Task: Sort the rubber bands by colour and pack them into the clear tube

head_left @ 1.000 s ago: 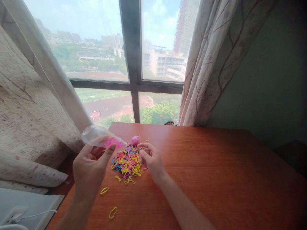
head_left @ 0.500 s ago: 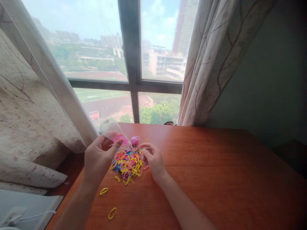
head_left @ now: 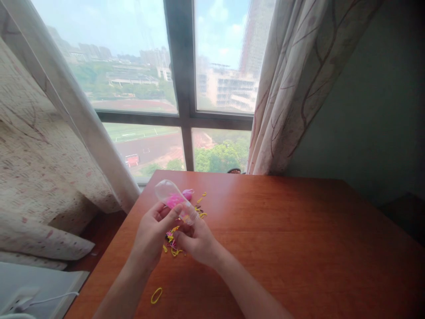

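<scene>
My left hand is wrapped around a clear plastic bottle with a bright pink label, held tilted with its rounded base up and away. The bottle's mouth points down toward my right hand, whose curled fingers press against it. Some yellow and orange rubber bands show at the mouth by these fingers; the rest of what they hold is hidden. Below and behind my hands lies a pile of small coloured rubber bands, mostly covered. A pink cap lies just beyond the bottle.
The brown wooden table reaches to the window. One loose yellow rubber band lies near the front; a few more lie beyond my right hand. Patterned curtains hang on both sides. A white cable is plugged in at lower left.
My left hand has brought the bottle right and lower, over the pile. My right hand has moved from the pile's right side to the bottle's mouth. Less of the pile shows.
</scene>
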Demonstrator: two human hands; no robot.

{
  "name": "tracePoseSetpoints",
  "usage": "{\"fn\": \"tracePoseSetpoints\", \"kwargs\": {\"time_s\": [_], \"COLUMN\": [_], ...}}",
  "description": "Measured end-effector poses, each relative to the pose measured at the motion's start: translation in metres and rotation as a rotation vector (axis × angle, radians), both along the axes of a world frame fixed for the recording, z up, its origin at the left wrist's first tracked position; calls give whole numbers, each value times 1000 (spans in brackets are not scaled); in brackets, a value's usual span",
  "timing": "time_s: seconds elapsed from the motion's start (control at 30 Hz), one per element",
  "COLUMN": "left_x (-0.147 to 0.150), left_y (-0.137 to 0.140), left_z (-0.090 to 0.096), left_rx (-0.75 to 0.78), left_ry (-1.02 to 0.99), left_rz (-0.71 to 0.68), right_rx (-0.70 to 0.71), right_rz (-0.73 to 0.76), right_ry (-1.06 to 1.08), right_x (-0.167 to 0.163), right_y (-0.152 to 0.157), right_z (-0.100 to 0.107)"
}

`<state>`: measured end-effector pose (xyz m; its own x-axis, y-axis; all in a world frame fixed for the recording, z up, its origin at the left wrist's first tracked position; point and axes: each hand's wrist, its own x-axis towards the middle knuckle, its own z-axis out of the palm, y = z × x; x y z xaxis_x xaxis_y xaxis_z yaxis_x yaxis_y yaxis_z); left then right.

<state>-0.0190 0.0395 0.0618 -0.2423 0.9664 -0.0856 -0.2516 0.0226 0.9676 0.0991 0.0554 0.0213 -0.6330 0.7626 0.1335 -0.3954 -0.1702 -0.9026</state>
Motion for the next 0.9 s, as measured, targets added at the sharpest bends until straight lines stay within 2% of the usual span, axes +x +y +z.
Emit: {"fn": "tracePoseSetpoints", "kwargs": {"time_s": [0.07, 0.13, 0.2, 0.27, 0.4, 0.57, 0.67, 0.77, 0.9], "left_x": [-3, -6, -10, -14, -19, -21, -21, -22, -23], "left_y": [-1, -1, 0, 0, 1, 4, 7, 9, 10], "left_z": [-1, 0, 2, 4, 7, 13, 17, 19, 20], "left_rx": [23, 50, 66, 65, 69, 125, 164, 199, 225], "left_ry": [10, 21, 35, 43, 79, 187, 246, 300, 383], "left_rz": [39, 106, 165, 191, 215, 230, 244, 251, 282], "right_rx": [-72, -215, -352, -410, -353, -110, -19, -26, -54], "right_rz": [76, 154, 201, 211, 78, -162, -347, -445, -475], "right_ry": [2, 46, 111, 133, 45, -112, -139, -138, -139], "right_x": [2, 6, 10, 11, 9, 12, 17, 20, 22], "right_y": [2, 4, 5, 7, 12, 20, 24, 29, 34], "right_z": [0, 2, 4, 4, -2, -4, -3, -4, -8]}}
